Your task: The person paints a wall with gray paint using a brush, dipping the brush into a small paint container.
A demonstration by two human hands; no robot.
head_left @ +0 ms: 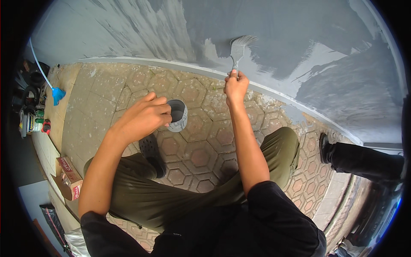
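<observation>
My right hand (236,89) is closed round the handle of a paintbrush (238,52), its grey-coated bristles against the wall (274,25). Patchy strokes of darker grey paint cover much of that wall, with lighter areas showing between them. In my left hand (145,116) is a small paint cup (181,121), gripped at its near-left rim and held over the paving. Grey paint coats the cup's inside; how much it holds I cannot tell. My left fingers partly hide the rim.
Hexagonal paving (199,156) lies beneath me, splashed with paint near the wall. A blue broom (58,95) leans at the left, near bottles and cans. An open cardboard box (68,177) sits at the lower left. Another person's dark-trousered leg (364,160) reaches in from the right.
</observation>
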